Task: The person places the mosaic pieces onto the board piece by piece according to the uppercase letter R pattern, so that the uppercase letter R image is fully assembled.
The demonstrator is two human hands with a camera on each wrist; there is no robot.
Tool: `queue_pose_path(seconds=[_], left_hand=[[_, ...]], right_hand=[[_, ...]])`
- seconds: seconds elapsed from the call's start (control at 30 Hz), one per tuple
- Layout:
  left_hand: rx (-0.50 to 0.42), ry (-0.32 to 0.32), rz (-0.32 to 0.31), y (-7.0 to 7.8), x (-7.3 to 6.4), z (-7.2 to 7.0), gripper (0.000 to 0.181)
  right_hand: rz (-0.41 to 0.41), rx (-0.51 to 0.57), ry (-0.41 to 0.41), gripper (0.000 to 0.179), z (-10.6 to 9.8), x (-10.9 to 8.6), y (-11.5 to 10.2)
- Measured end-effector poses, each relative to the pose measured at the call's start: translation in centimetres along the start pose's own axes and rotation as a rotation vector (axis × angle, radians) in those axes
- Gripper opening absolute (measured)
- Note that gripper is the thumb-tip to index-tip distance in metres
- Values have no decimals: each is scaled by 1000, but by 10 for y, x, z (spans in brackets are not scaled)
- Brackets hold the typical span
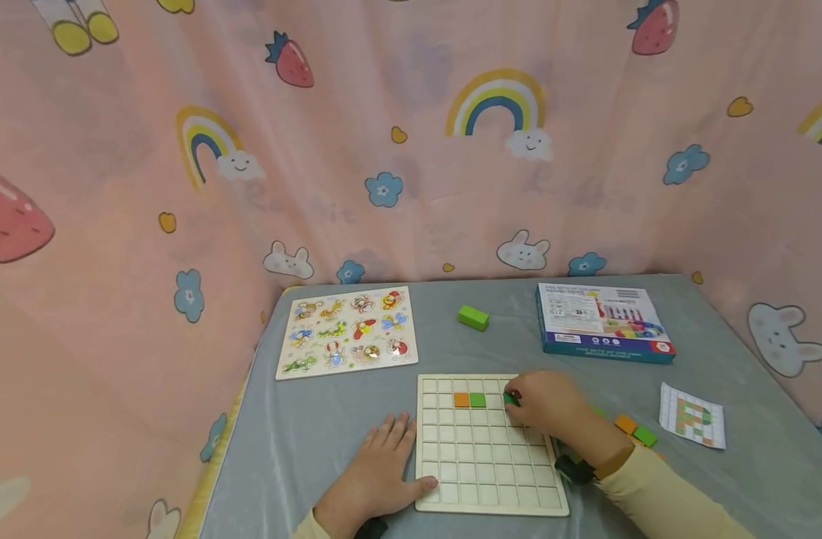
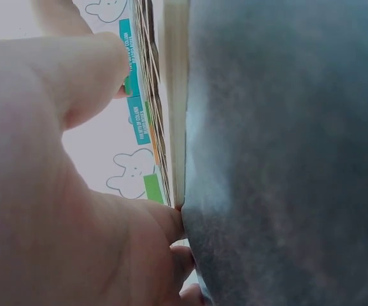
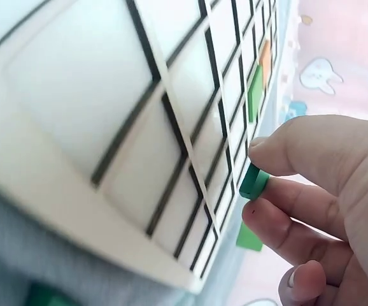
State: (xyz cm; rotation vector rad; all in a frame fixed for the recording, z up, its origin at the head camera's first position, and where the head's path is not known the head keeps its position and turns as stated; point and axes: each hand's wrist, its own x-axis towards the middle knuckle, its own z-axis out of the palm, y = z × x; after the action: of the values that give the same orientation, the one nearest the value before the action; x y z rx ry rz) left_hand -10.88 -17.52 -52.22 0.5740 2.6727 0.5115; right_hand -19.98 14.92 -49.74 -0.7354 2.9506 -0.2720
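A cream grid board (image 1: 478,473) lies on the grey-covered table before me. In its second row from the far edge sit an orange square tile (image 1: 461,400) and a light green square tile (image 1: 478,400), side by side. My right hand (image 1: 552,408) pinches a dark green tile (image 3: 254,182) between thumb and fingers, over the same row near the board's right side. My left hand (image 1: 377,471) rests flat with spread fingers at the board's left edge, its thumb lying over the rim. The left wrist view shows that board edge close to the hand (image 2: 76,172).
Loose orange (image 1: 625,424) and green tiles (image 1: 644,436) lie right of the board, partly behind my right forearm. Beyond them is a printed pattern card (image 1: 692,416). Farther back stand a flat box (image 1: 603,322), a green block (image 1: 474,317) and an insect puzzle board (image 1: 346,329).
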Motion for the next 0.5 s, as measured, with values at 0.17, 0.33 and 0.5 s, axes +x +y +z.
queue_pose_path(seconds=[0.17,0.33,0.5], left_hand=[[12,-12,-17,4,0,-3,101],[30,-9,-27,7,-1,-4,100],[16,-6,-17,3,0,-2,101]], right_hand=[[-30,8,9,9,3,2,-6],[-43,2,30,21,5,1,-4],[-29,-22,17,16,6,4,-2]])
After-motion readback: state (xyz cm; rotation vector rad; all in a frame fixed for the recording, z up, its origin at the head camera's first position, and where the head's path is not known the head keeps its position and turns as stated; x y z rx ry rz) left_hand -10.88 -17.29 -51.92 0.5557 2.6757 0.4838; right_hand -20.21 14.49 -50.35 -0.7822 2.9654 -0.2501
